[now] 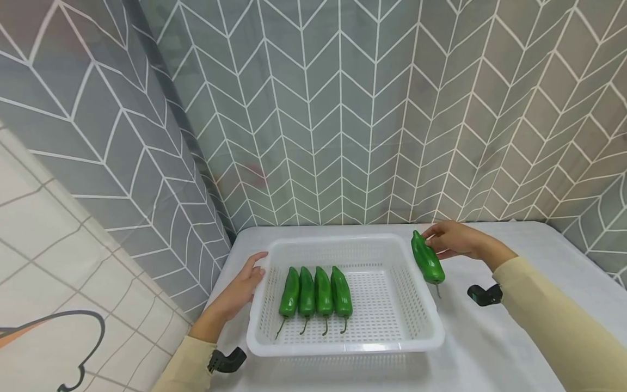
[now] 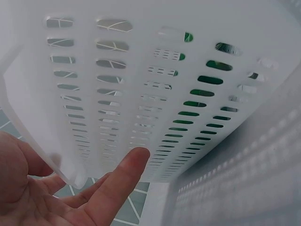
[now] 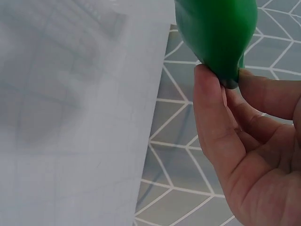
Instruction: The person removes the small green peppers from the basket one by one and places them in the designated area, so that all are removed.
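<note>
In the head view, a white plastic basket with slotted walls stands on the table. Several green peppers lie side by side in its left half, stems toward the near side. My left hand is at the basket's left rim, fingers fairly straight; the left wrist view has one finger along the outer wall. Beyond the right rim, my right hand holds another green pepper, its stem hanging down. The right wrist view shows the fingertips and thumb pinching the pepper by its narrow end.
A white-covered table carries the basket and extends on its right. Grey chevron-patterned curtain hangs behind the table and along the left. Dark wrist-worn devices stick out from both forearms.
</note>
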Motion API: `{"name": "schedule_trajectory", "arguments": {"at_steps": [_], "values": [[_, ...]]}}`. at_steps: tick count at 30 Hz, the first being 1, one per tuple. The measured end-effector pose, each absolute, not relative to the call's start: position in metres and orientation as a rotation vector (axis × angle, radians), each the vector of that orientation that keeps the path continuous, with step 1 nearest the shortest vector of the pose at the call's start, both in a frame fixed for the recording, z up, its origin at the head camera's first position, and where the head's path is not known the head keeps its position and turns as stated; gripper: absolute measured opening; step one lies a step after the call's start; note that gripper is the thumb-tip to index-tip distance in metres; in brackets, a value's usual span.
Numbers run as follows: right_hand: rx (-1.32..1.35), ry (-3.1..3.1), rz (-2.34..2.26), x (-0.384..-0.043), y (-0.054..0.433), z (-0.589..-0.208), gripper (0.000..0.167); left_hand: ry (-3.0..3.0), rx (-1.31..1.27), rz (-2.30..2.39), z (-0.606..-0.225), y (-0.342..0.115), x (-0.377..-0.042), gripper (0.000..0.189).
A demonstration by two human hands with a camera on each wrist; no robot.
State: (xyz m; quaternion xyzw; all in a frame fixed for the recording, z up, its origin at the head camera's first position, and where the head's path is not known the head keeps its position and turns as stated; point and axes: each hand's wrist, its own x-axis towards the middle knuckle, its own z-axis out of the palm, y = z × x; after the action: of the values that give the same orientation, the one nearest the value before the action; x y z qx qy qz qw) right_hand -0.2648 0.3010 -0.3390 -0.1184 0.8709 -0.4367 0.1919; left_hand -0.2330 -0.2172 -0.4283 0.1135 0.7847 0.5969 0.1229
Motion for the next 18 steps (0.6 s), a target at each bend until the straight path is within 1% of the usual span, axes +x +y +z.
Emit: {"name": "schedule_trajectory", "arguments": {"at_steps": [6,18], "values": [[-0.307,2.423,-1.255,-0.265,0.305,-0.347,0.04,2.284,0.341,1.755,-0.428,-0.218,-0.233,0.049],[-0.213,2.424,-1.225,-0.261,0.306,-0.38,0.036,2.281,0.327,1.76,-0.43,-0.218,-0.232,0.049]]}}
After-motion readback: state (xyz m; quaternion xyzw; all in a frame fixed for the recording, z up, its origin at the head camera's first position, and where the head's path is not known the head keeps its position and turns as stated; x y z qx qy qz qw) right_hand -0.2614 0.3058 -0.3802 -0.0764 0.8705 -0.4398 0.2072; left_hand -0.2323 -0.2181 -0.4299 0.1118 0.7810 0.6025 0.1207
